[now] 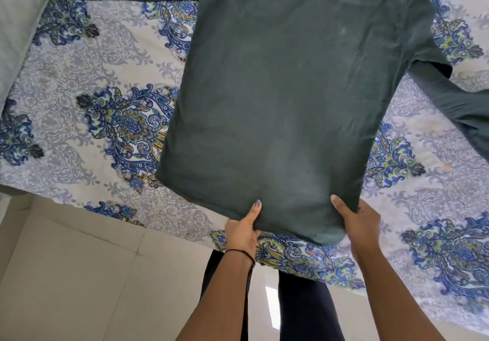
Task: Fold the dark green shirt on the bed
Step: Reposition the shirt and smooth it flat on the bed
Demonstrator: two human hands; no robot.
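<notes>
The dark green shirt (285,97) lies spread on the bed (79,118), which has a white sheet with blue paisley print. One long sleeve trails off to the right and another runs left along the top edge. My left hand (244,229) grips the shirt's near hem with the thumb on top of the cloth. My right hand (357,224) holds the same hem further right, near the corner, thumb on top too. The fingers of both hands are hidden under the fabric.
The bed's near edge runs diagonally from left to lower right. Beige floor tiles (79,274) lie below it, with my dark-trousered legs (304,309) standing against the edge. A pale pillow or cover (16,28) sits at the far left.
</notes>
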